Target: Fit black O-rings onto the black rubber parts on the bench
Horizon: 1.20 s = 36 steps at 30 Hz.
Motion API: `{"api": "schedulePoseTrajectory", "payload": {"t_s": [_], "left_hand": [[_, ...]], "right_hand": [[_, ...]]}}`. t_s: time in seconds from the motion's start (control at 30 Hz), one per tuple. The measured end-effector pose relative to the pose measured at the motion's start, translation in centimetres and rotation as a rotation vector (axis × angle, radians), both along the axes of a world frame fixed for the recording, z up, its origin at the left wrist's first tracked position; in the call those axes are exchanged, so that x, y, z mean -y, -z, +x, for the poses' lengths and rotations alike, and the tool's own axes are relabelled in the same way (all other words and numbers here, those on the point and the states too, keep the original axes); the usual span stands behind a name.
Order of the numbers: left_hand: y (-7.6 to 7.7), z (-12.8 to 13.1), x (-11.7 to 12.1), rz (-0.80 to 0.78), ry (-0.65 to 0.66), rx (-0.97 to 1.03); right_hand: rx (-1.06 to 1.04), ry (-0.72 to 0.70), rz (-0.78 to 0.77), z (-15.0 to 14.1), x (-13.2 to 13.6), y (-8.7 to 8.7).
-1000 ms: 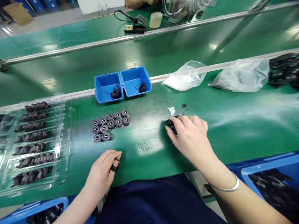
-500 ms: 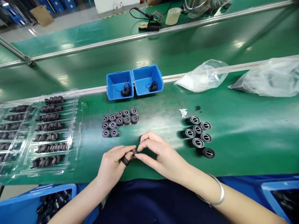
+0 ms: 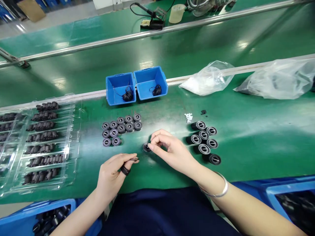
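Observation:
My left hand (image 3: 114,173) pinches a thin black ring (image 3: 134,159) between thumb and forefinger. Several more black rings (image 3: 125,170) are stacked around one of its fingers. Just to the right, a round black part (image 3: 146,147) stands on the green table. My right hand (image 3: 172,152) has thumb and forefinger closed at that part's right rim, covering some of it; whatever they pinch is hidden. Farther left stand several short round black parts (image 3: 120,128), each with a light slot-like mark on top. Taller black cylinders (image 3: 204,149) with similar marks stand right of my right hand.
Two blue bins (image 3: 150,95) at the back hold bundles of black rings. Small white pieces (image 3: 188,117) and tiny black pieces (image 3: 203,112) lie near the cylinders. Clear trays (image 3: 70,144) of black parts are at left, plastic bags (image 3: 209,78) at back right. Blue crates (image 3: 72,206) flank my lap.
My right hand has left my left fingertips and moved to the round black part, which now shows more. My left hand keeps its pinch. The whole view has shifted slightly.

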<state>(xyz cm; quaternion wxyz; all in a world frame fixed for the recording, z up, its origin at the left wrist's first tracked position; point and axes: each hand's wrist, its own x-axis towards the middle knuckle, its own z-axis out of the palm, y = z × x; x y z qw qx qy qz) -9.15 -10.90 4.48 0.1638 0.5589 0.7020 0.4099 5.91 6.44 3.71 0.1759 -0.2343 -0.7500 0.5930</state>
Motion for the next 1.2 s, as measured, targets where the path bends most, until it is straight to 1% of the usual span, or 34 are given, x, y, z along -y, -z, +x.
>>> {"api": "schedulePoseTrajectory", "payload": {"t_s": [0.17, 0.27, 0.37, 0.5, 0.57, 0.6, 0.7, 0.77, 0.87, 0.93, 1.07, 1.2], "left_hand": [[1.2, -0.1, -0.2, 0.119, 0.136, -0.247], [1.8, -0.1, -0.4, 0.159, 0.26, -0.415], [1.9, 0.1, -0.8, 0.138, 0.382, -0.561], [2.1, 0.3, -1.2, 0.089, 0.455, -0.687], [2.1, 0.2, -1.2, 0.076, 0.47, -0.717], [2.2, 0.1, -1.2, 0.068, 0.478, -0.73], [2.2, -0.1, -1.2, 0.045, 0.506, -0.771], [2.1, -0.2, -1.1, 0.041, 0.52, -0.795], [2.0, -0.1, -1.1, 0.035, 0.528, -0.809], [1.9, 0.0, -1.2, 0.037, 0.521, -0.81], [1.8, 0.1, -1.3, 0.016, 0.479, -0.802], [2.0, -0.1, -1.3, -0.014, 0.491, -0.795]], "right_hand": [[0.04, 0.029, 0.04, -0.5, -0.3, 1.6], [0.038, 0.044, 0.051, -0.6, -0.4, 2.0], [0.029, 0.052, 0.049, -0.7, -0.5, 2.2], [0.021, 0.06, 0.026, -0.6, -0.4, 2.3], [0.051, 0.053, -0.058, -0.6, -0.3, 2.4], [0.076, 0.029, -0.142, -0.7, -0.3, 2.4], [0.164, -0.085, -0.463, -1.0, -0.6, 2.4], [0.212, -0.135, -0.606, -1.4, -1.0, 2.3], [0.265, -0.162, -0.707, -2.0, -1.5, 1.9], [0.247, -0.148, -0.766, -2.2, -1.7, 1.9], [0.088, -0.055, -0.888, -1.8, -0.9, 2.7], [-0.062, 0.076, -0.941, -0.8, 0.9, 3.1]]}}
